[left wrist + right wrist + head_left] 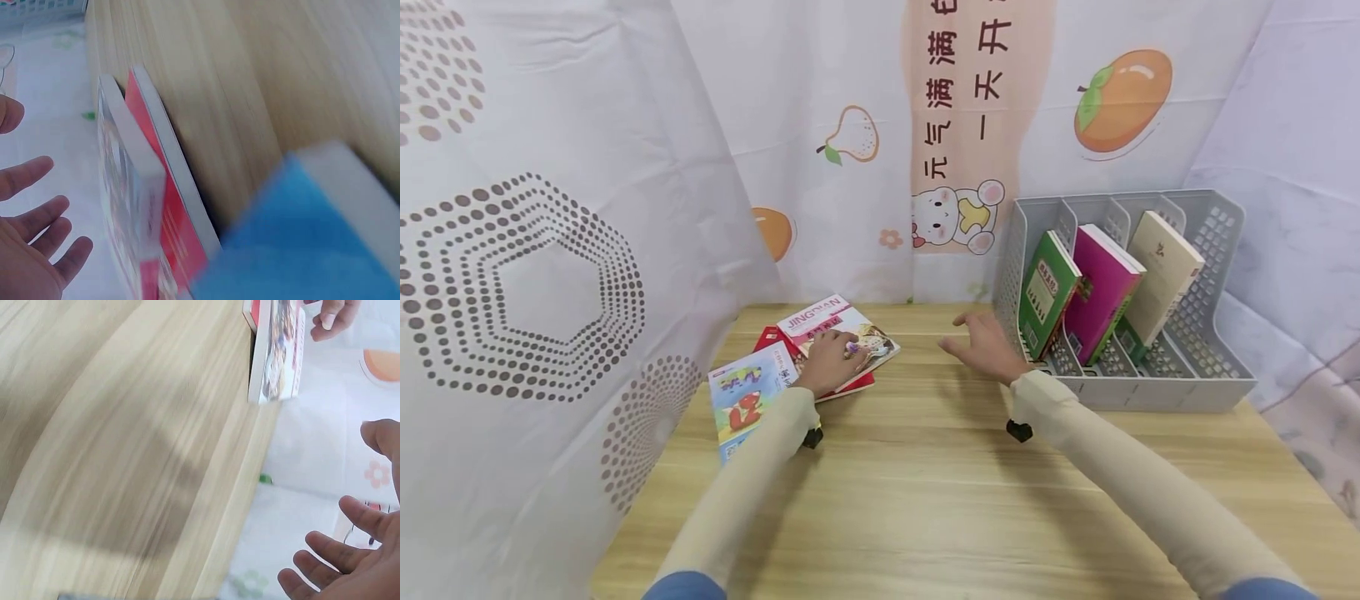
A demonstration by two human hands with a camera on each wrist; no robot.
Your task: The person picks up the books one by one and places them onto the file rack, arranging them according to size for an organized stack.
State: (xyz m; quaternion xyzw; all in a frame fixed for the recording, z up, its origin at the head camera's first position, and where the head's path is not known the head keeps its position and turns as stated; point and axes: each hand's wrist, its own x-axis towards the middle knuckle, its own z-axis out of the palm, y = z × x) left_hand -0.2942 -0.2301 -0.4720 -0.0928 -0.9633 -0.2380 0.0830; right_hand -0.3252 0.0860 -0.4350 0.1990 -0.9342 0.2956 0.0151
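Above the left-hand pile of books, my left hand (827, 362) is held with its fingers spread, and the left wrist view shows it apart from the covers. Under it lies a white-covered book (811, 316) with a food picture, resting on a red book (854, 385). A blue picture book (751, 390) with a red animal lies nearer me, partly hidden by my left forearm. My right hand (988, 346) hovers over the table just left of the grey rack (1157, 396), fingers apart and holding nothing.
Inside the rack's slots lean a green book (1047, 292), a magenta book (1097, 296) and a cream book (1159, 271). Patterned white curtains (842, 75) hang behind and along both sides of the wooden table (910, 500).
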